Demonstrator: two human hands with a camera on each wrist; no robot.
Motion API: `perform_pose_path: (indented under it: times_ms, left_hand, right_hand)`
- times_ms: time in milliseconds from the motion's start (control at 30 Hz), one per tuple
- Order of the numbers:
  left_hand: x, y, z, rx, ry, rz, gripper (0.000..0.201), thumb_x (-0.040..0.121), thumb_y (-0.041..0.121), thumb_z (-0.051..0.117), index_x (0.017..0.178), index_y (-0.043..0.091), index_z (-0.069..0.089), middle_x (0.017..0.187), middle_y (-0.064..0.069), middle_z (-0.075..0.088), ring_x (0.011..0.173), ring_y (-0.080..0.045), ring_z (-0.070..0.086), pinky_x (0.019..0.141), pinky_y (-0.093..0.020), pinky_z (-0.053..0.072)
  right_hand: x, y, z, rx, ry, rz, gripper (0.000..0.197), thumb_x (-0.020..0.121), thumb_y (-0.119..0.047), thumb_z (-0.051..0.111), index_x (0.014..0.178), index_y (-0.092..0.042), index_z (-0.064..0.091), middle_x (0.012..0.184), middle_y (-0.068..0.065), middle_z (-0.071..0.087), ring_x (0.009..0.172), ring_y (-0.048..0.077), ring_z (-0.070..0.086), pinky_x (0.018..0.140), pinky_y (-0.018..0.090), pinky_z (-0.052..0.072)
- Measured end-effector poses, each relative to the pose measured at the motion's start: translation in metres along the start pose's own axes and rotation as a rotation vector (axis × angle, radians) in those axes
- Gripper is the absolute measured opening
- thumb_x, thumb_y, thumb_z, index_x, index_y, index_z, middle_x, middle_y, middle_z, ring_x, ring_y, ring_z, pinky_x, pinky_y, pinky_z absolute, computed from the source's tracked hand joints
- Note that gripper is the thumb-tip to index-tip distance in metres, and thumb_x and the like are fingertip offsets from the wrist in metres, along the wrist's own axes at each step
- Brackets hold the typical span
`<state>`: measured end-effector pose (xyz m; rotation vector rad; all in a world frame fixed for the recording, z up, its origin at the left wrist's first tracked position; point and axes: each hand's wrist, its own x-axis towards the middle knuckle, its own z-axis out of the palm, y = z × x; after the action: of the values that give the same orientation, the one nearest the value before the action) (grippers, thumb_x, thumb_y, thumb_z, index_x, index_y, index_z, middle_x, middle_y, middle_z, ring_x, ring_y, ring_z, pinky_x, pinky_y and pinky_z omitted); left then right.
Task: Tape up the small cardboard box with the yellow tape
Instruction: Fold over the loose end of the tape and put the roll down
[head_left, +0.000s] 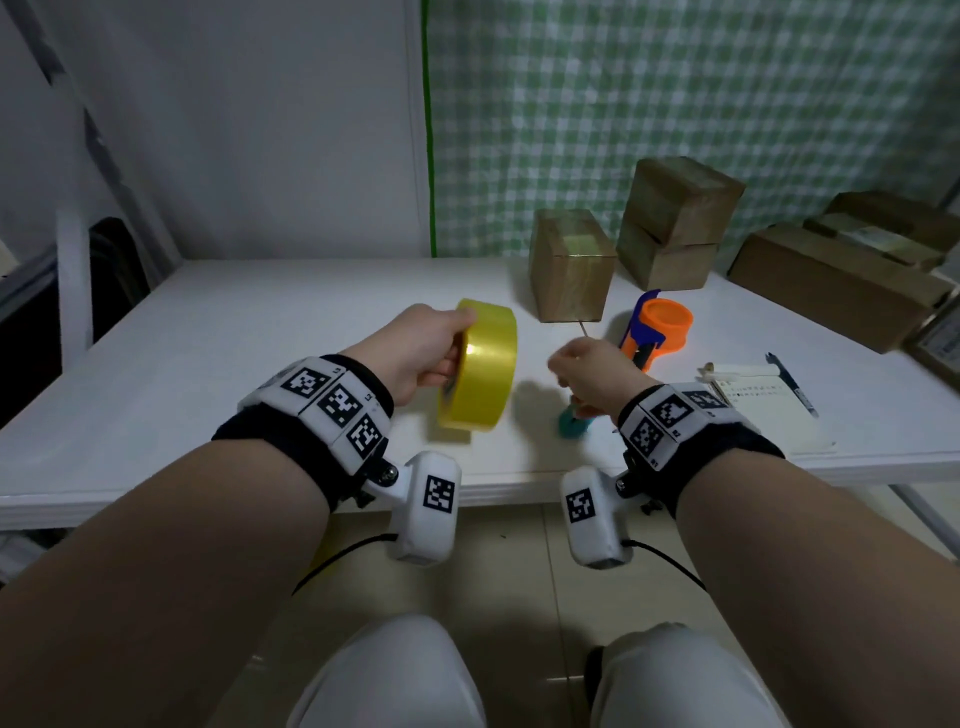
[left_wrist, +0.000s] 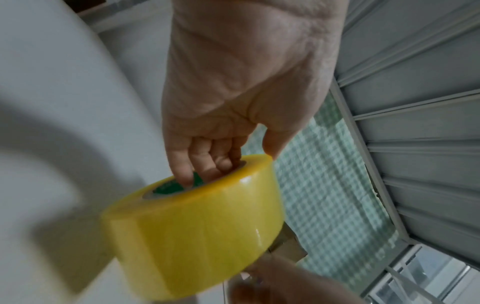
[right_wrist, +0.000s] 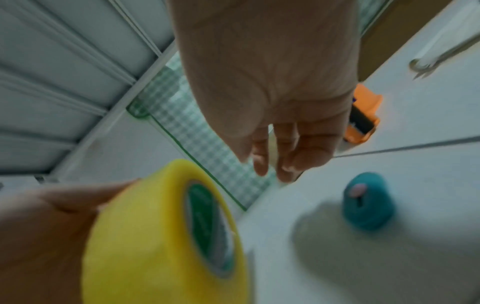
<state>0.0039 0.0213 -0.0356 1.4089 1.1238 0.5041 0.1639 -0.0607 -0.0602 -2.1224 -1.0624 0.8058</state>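
Note:
My left hand (head_left: 460, 338) holds the yellow tape roll (head_left: 480, 369) upright above the white table (head_left: 234, 364). In the left wrist view the fingers (left_wrist: 197, 170) sit inside the roll's (left_wrist: 197, 236) green-printed core, with the thumb on the outer rim. My right hand (head_left: 558, 364) hovers just right of the roll, its fingers (right_wrist: 285, 164) loosely curled with nothing seen between them. The roll (right_wrist: 155, 236) is blurred in the right wrist view. The small cardboard box (head_left: 569, 265) stands farther back, apart from both hands, with a pale tape strip on top.
An orange and blue tape dispenser (head_left: 660, 325) lies right of the box. A small teal object (head_left: 574, 423) sits on the table under my right hand. Two stacked boxes (head_left: 675, 223) and flat cartons (head_left: 831, 280) line the back right. A notebook (head_left: 763, 400) with a pen (head_left: 792, 384) lies at right.

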Motion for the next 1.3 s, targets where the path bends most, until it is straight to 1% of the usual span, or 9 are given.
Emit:
perform_pose_path:
  times_ms: [133, 333, 567, 667, 800, 933, 1100, 1200, 1300]
  left_hand:
    - [0.007, -0.002, -0.005, 0.092, 0.021, 0.008, 0.025, 0.098, 0.034, 0.041, 0.099, 0.011, 0.051, 0.094, -0.01, 0.05, 0.072, -0.018, 0.048, 0.047, -0.024, 0.043]
    - [0.023, -0.009, -0.015, -0.073, -0.058, -0.065, 0.043, 0.099, 0.035, 0.04, 0.124, 0.002, 0.047, 0.108, -0.013, 0.045, 0.097, -0.03, 0.052, 0.054, -0.04, 0.062]
    - [0.051, -0.005, -0.019, 0.053, -0.019, 0.04, 0.034, 0.095, 0.028, 0.051, 0.115, 0.001, 0.055, 0.109, -0.015, 0.053, 0.105, -0.033, 0.06, 0.071, -0.047, 0.06]
    - [0.063, -0.004, -0.017, 0.194, 0.002, 0.101, 0.014, 0.088, 0.017, 0.061, 0.099, 0.009, 0.056, 0.095, -0.008, 0.053, 0.092, -0.028, 0.059, 0.074, -0.047, 0.059]
    - [0.075, 0.0, -0.01, 0.38, 0.006, 0.194, 0.017, 0.084, 0.01, 0.067, 0.099, 0.01, 0.058, 0.077, -0.001, 0.049, 0.087, -0.034, 0.063, 0.075, -0.053, 0.058]
    - [0.087, 0.006, 0.005, 0.737, 0.001, 0.332, 0.012, 0.081, 0.016, 0.068, 0.085, 0.014, 0.057, 0.082, -0.012, 0.053, 0.083, -0.037, 0.068, 0.072, -0.048, 0.059]
    - [0.098, 0.002, 0.017, 0.933, -0.024, 0.399, 0.008, 0.078, 0.009, 0.066, 0.078, 0.014, 0.06, 0.073, -0.004, 0.051, 0.073, -0.023, 0.052, 0.06, -0.029, 0.048]
    - [0.098, -0.004, 0.018, 0.769, -0.099, 0.353, 0.026, 0.08, 0.007, 0.066, 0.105, 0.012, 0.069, 0.101, -0.009, 0.066, 0.092, -0.026, 0.061, 0.08, -0.033, 0.053]
    - [0.103, -0.007, 0.016, 0.746, 0.035, 0.353, 0.038, 0.084, 0.018, 0.065, 0.122, 0.013, 0.064, 0.127, -0.007, 0.062, 0.113, -0.025, 0.058, 0.089, -0.025, 0.043]
  right_hand:
    - [0.012, 0.022, 0.006, -0.432, -0.045, 0.066, 0.052, 0.085, -0.014, 0.062, 0.135, -0.016, 0.049, 0.131, 0.011, 0.056, 0.116, 0.03, 0.059, 0.096, 0.041, 0.052]
    - [0.038, 0.017, 0.018, -0.571, -0.058, 0.051, 0.045, 0.081, -0.021, 0.069, 0.123, -0.008, 0.062, 0.123, 0.012, 0.063, 0.11, 0.029, 0.062, 0.092, 0.037, 0.054]
    - [0.093, 0.003, 0.037, -0.16, -0.066, 0.067, 0.006, 0.091, -0.017, 0.057, 0.095, -0.013, 0.058, 0.104, 0.006, 0.054, 0.095, 0.019, 0.051, 0.083, 0.027, 0.048]
    - [0.115, -0.001, 0.044, 0.253, -0.132, 0.045, 0.024, 0.09, -0.004, 0.054, 0.076, -0.022, 0.05, 0.106, 0.008, 0.051, 0.097, 0.019, 0.052, 0.098, 0.035, 0.051]
    - [0.118, -0.012, 0.042, 0.674, -0.049, 0.081, 0.023, 0.097, -0.027, 0.044, 0.106, -0.01, 0.057, 0.098, 0.01, 0.062, 0.074, 0.023, 0.063, 0.06, 0.029, 0.055]
    - [0.118, -0.014, 0.031, 0.558, 0.008, 0.014, 0.051, 0.088, -0.059, 0.046, 0.1, -0.012, 0.062, 0.08, 0.002, 0.061, 0.066, 0.018, 0.059, 0.056, 0.025, 0.049]
    - [0.122, -0.01, 0.032, 0.377, 0.021, 0.038, 0.053, 0.06, -0.049, 0.077, 0.089, -0.005, 0.067, 0.089, 0.014, 0.066, 0.073, 0.027, 0.066, 0.074, 0.04, 0.06]
    - [0.125, -0.009, 0.032, 0.387, 0.06, 0.125, 0.065, 0.053, -0.04, 0.076, 0.104, -0.001, 0.066, 0.097, 0.018, 0.067, 0.081, 0.034, 0.07, 0.076, 0.046, 0.061]
    - [0.13, -0.006, 0.034, 0.306, 0.106, 0.138, 0.037, 0.071, -0.032, 0.072, 0.095, -0.004, 0.066, 0.085, 0.015, 0.063, 0.069, 0.031, 0.063, 0.065, 0.037, 0.057]
